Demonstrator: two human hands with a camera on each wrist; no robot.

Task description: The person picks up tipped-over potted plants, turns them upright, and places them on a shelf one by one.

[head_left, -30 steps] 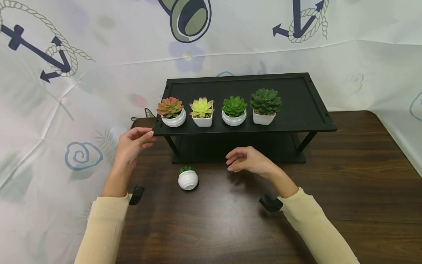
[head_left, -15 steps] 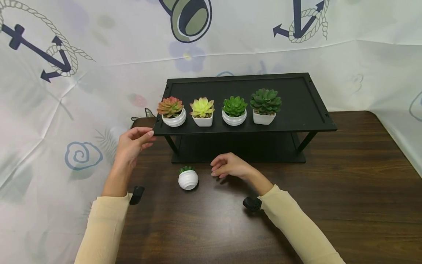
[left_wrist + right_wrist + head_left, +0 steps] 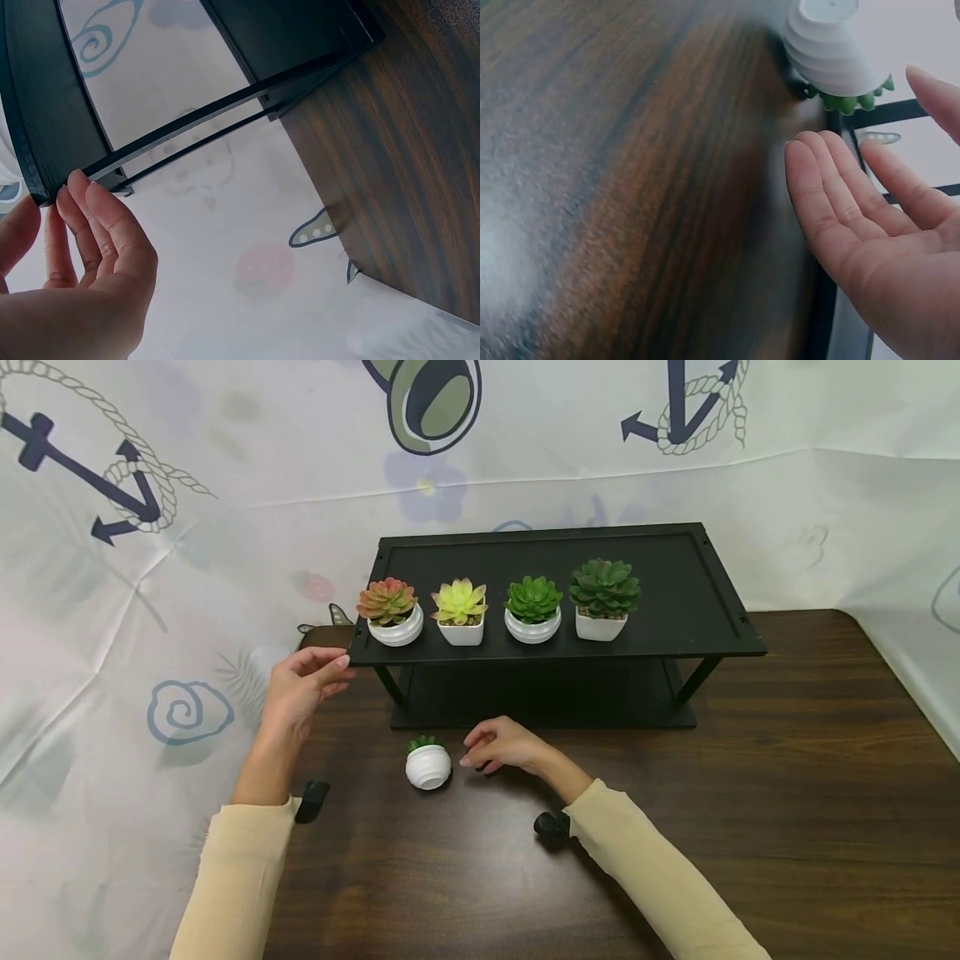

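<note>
A small succulent in a round white pot lies tipped on the table, its base towards me and green leaves pointing away. Just right of it, my right hand hovers with relaxed fingers and holds nothing. In the right wrist view the ribbed pot is beyond the fingertips, apart from them. My left hand pinches the front left corner of the black two-tier shelf between thumb and fingers; the left wrist view shows the thumb and fingers meeting at that corner.
Along the shelf's upper board stand a reddish succulent, a yellow-green one, a bright green one and a dark green one, all in white pots. Behind the brown wooden table hangs a printed white cloth.
My right hand has moved left and slightly towards me, from in front of the shelf to beside the tipped pot. The left hand stays at the shelf corner.
</note>
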